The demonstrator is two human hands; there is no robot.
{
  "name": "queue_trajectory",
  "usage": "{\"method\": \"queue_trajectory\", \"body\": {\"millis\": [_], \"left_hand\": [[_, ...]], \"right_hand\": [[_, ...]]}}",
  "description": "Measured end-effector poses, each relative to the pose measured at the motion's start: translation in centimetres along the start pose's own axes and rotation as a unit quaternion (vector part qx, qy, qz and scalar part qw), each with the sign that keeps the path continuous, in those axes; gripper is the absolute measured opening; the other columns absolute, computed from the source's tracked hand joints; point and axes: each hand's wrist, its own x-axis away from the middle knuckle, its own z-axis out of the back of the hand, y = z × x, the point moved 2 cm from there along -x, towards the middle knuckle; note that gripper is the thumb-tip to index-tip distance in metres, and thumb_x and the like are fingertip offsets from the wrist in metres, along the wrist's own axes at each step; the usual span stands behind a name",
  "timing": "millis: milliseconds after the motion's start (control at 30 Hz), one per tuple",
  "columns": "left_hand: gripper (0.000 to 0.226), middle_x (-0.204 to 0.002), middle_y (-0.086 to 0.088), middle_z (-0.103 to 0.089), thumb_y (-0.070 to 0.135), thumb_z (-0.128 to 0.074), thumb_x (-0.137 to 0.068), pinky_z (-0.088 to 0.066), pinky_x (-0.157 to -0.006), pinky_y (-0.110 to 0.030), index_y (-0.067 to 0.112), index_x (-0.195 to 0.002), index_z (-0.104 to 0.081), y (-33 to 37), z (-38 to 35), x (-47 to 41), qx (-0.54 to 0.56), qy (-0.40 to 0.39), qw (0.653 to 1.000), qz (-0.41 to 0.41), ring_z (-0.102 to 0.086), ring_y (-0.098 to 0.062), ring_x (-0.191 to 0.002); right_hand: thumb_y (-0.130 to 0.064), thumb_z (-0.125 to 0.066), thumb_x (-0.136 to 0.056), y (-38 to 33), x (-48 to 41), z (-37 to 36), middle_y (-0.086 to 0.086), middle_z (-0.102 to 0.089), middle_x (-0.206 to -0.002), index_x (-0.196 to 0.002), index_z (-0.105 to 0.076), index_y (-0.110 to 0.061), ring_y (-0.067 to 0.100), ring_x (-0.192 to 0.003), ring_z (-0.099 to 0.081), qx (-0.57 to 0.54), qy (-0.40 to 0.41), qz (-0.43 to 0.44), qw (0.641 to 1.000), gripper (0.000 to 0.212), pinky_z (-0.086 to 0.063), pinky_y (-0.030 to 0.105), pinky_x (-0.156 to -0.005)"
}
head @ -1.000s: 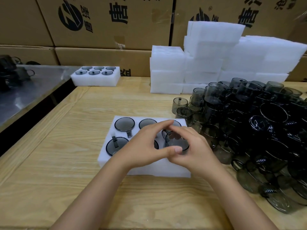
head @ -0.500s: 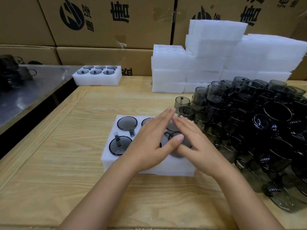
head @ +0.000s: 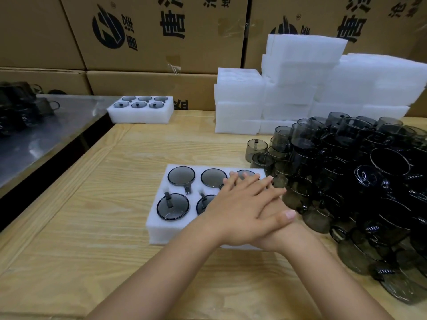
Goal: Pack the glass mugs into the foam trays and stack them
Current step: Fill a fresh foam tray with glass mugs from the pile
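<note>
A wall of printed cardboard boxes [head: 150, 31] closes off the far side, and a pale wooden table [head: 92, 204] fills the near ground. At far left a metal table [head: 34, 139] butts against it, carrying a few dark mugs [head: 18, 105] too blurred to count. Just to its right, at the far edge of the wood, sits a filled foam tray [head: 141, 112] with six mug bases showing. Nearer, in the middle, lies the foam tray being packed [head: 159, 229], its long side running left to right. Upturned glass mugs sit in its pockets; the far-left mug [head: 181, 176] and the near-left mug [head: 172, 206] are fully in view, while three more are partly covered and the near-right pocket is hidden. Over that right part both forearms come in from the near edge and cross. The left hand [head: 240, 213] lies flat, palm down, fingers straight and close together, on top of the right hand [head: 280, 235], which is also flat with fingers extended; neither curls around anything. Farther right, against the boxes, stands a stack of empty foam trays [head: 300, 84]. A large heap of loose glass mugs [head: 358, 181] covers the right of the table, just beside the tray.
</note>
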Motion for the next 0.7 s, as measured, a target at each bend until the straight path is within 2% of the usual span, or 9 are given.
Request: {"method": "queue_trajectory", "body": {"millis": [133,233,333,400,467,533,633,700], "left_hand": [[0.071,-0.159,0.011,-0.014,0.069,-0.014,-0.082,0.011,-0.117,-0.041,0.042,-0.147,-0.023,0.4,-0.1,0.2,-0.022,0.035,0.999,0.008,0.001,-0.007,-0.146],[0.072,-0.156,0.003,-0.025,0.067,-0.008,-0.085,0.008,-0.117,-0.041,0.037,-0.148,-0.026,0.8,-0.2,0.8,-0.069,0.106,0.991,0.038,-0.008,-0.012,-0.146],[0.078,-0.150,-0.005,-0.039,0.063,-0.006,-0.083,0.003,-0.118,-0.045,0.026,-0.143,-0.040,1.4,-0.4,1.9,-0.074,0.185,0.977,0.070,-0.024,-0.020,-0.143],[0.070,-0.143,-0.008,-0.049,0.058,-0.019,-0.088,-0.009,-0.118,-0.051,0.019,-0.136,-0.052,1.5,-0.8,2.8,-0.062,0.219,0.972,0.059,-0.038,-0.025,-0.137],[0.068,-0.139,-0.009,-0.052,0.059,-0.026,-0.088,-0.024,-0.113,-0.055,0.017,-0.132,-0.056,1.3,-1.5,3.5,-0.088,0.225,0.970,0.038,-0.045,-0.028,-0.132],[0.070,-0.138,-0.010,-0.054,0.062,-0.027,-0.086,-0.036,-0.104,-0.058,0.018,-0.131,-0.057,0.9,-2.1,4.0,-0.121,0.209,0.970,0.026,-0.049,-0.030,-0.129],[0.072,-0.142,-0.009,-0.050,0.063,-0.026,-0.086,-0.031,-0.108,-0.058,0.019,-0.136,-0.052,0.4,-2.2,4.0,-0.098,0.195,0.975,0.030,-0.045,-0.029,-0.133],[0.071,-0.144,-0.008,-0.048,0.062,-0.025,-0.088,-0.020,-0.114,-0.057,0.019,-0.138,-0.050,0.3,-2.0,4.1,-0.100,0.209,0.972,0.033,-0.042,-0.026,-0.136]], "right_hand": [[-0.052,-0.028,-0.095,-0.1,-0.1,-0.3,0.003,0.023,-0.156,-0.146,0.022,-0.024,0.023,-0.143,0.019,0.018,0.008,-0.012,1.000,0.077,0.010,0.051,-0.115],[-0.056,-0.032,-0.092,0.0,0.0,-0.4,0.002,0.020,-0.156,-0.147,0.020,-0.025,0.024,-0.144,0.018,0.023,0.028,-0.016,0.999,0.082,0.011,0.060,-0.111],[-0.055,-0.030,-0.093,0.0,0.2,-0.3,0.000,0.022,-0.156,-0.146,0.021,-0.028,0.024,-0.143,0.021,0.019,0.050,-0.017,0.998,0.078,0.012,0.062,-0.109],[-0.054,-0.024,-0.094,-0.1,0.4,-0.3,0.000,0.028,-0.154,-0.143,0.028,-0.024,0.027,-0.140,0.029,0.021,0.063,-0.013,0.998,0.078,0.016,0.064,-0.107],[-0.057,-0.020,-0.093,-0.2,0.6,-0.5,-0.001,0.034,-0.150,-0.132,0.040,-0.023,0.032,-0.136,0.035,0.043,0.071,0.003,0.997,0.080,0.020,0.068,-0.101],[-0.060,-0.019,-0.092,-0.4,0.7,-0.7,-0.001,0.032,-0.151,-0.125,0.043,-0.024,0.032,-0.138,0.030,0.064,0.077,0.021,0.995,0.078,0.022,0.071,-0.097],[-0.061,-0.016,-0.090,-0.3,0.5,-0.9,-0.004,0.032,-0.152,-0.124,0.046,-0.025,0.029,-0.136,0.035,0.061,0.087,0.011,0.994,0.078,0.022,0.069,-0.099],[-0.062,-0.009,-0.084,-0.3,0.4,-1.3,-0.004,0.025,-0.155,-0.138,0.035,-0.026,0.027,-0.130,0.042,0.035,0.112,-0.002,0.993,0.078,0.022,0.066,-0.101]]}}
